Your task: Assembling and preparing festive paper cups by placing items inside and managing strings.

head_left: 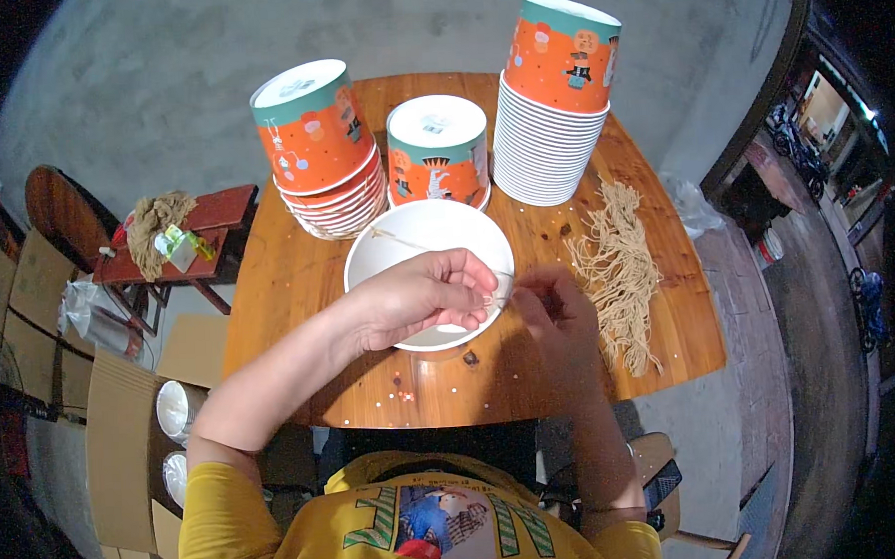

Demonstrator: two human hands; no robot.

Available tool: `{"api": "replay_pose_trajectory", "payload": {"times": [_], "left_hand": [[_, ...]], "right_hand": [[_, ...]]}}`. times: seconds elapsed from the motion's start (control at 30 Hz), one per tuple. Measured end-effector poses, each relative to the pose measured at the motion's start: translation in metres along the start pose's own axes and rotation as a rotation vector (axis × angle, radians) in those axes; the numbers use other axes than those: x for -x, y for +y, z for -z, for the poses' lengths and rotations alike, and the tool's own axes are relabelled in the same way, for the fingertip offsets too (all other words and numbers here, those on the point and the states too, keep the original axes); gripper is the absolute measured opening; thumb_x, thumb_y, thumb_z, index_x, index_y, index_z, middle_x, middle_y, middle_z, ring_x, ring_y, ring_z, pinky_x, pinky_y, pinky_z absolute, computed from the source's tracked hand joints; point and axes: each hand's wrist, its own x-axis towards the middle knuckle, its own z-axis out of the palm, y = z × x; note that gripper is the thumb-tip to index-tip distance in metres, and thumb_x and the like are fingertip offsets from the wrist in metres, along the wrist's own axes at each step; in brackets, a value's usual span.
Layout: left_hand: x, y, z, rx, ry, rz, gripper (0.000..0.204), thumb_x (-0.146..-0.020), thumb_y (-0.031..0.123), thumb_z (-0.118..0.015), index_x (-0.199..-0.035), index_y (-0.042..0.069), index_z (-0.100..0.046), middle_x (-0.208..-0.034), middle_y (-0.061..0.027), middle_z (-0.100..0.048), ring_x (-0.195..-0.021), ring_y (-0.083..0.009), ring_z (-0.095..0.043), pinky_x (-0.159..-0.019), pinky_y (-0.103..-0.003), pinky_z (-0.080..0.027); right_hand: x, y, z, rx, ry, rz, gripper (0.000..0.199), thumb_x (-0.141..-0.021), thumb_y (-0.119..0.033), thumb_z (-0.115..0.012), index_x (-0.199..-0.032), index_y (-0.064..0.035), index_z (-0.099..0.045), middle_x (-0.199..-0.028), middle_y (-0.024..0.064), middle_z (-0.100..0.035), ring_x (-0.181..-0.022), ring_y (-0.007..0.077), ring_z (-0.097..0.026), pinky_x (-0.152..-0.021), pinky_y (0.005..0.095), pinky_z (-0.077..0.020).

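Centrally on table (298, 276): white paper bowl (406, 243), thin string (416, 245) across rim. Left hand (418, 299) pinching string at rim; right hand (559, 310) pinched on other end. Likely light, limp, slippery; bowl easily crushed. Better held near string ends.

Three cup stacks (440, 150) wall off the far side of the tabletop (298, 276), with only narrow gaps between them. The bowl (416, 236) fills the middle, and the strings (622, 272) cover the right part. Bare wood lies left of the bowl and along the near edge, where a hand could pass freely.
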Motion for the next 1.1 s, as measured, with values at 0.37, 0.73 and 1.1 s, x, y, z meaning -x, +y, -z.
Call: {"api": "replay_pose_trajectory", "payload": {"times": [0.37,0.73,1.1], "left_hand": [[0.004,0.002,-0.013,-0.474,0.127,-0.186,0.022,-0.085,-0.001,-0.057,-0.105,0.003,-0.048,-0.088,-0.0044,-0.053,-0.077,-0.0115,-0.055,-0.070,-0.024,-0.048],[0.013,-0.004,-0.017,-0.913,0.265,-0.221,0.018,-0.090,0.014,-0.060,-0.104,0.004,-0.058,-0.076,0.0026,-0.050,-0.073,-0.0067,-0.048,-0.068,-0.022,-0.042],[0.002,-0.014,-0.011,-0.682,0.260,-0.273,0.008,-0.086,0.006,-0.060,-0.092,0.003,-0.055,-0.078,0.0000,-0.055,-0.074,-0.0069,-0.051,-0.068,-0.023,-0.044]], "right_hand": [[-0.006,-0.007,0.002,0.345,-0.181,0.152,0.016,-0.080,-0.013,-0.068,-0.088,-0.0032,-0.059,-0.085,0.0102,-0.059,-0.075,0.0211,-0.061,-0.066,0.0329,-0.0486],[-0.008,-0.007,-0.001,0.333,-0.136,0.123,0.016,-0.081,-0.013,-0.067,-0.087,-0.0023,-0.058,-0.079,0.0109,-0.059,-0.069,0.0219,-0.061,-0.063,0.0323,-0.0489],[-0.006,-0.002,-0.003,0.319,-0.055,0.267,0.014,-0.077,-0.005,-0.070,-0.078,-0.0032,-0.056,-0.065,-0.0007,-0.050,-0.055,0.0054,-0.043,-0.051,0.0215,-0.0378]]}}
